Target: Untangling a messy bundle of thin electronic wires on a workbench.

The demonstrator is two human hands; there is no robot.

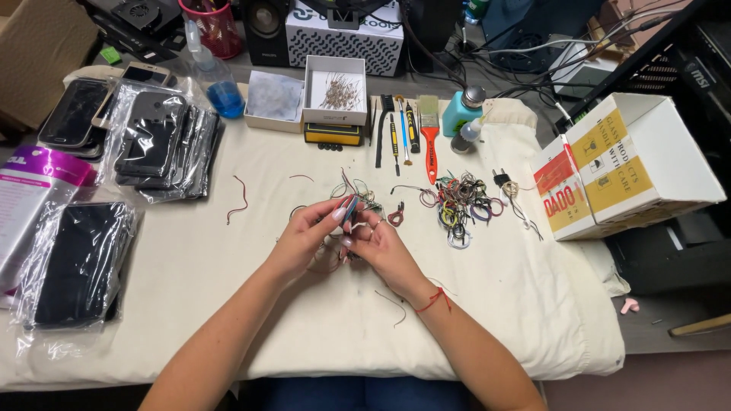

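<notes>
My left hand [304,237] and my right hand [379,245] meet over the middle of a cloth-covered table [190,266]. Together they pinch a small flat grey part [349,210] with thin coloured wires trailing from it. The left fingertips hold its upper edge, the right fingers hold it from below and beside. A red thread is tied round my right wrist [434,301]. Just past my hands lies a loose tangle of thin wires [358,190].
A heap of coloured wire loops [461,202] and small red cutters [396,217] lie right of my hands. Screwdrivers and an orange-handled brush [429,141] sit behind. Bagged phones [164,144] are stacked left; a cardboard box [624,164] stands right. Wire scraps [240,199] dot the cloth.
</notes>
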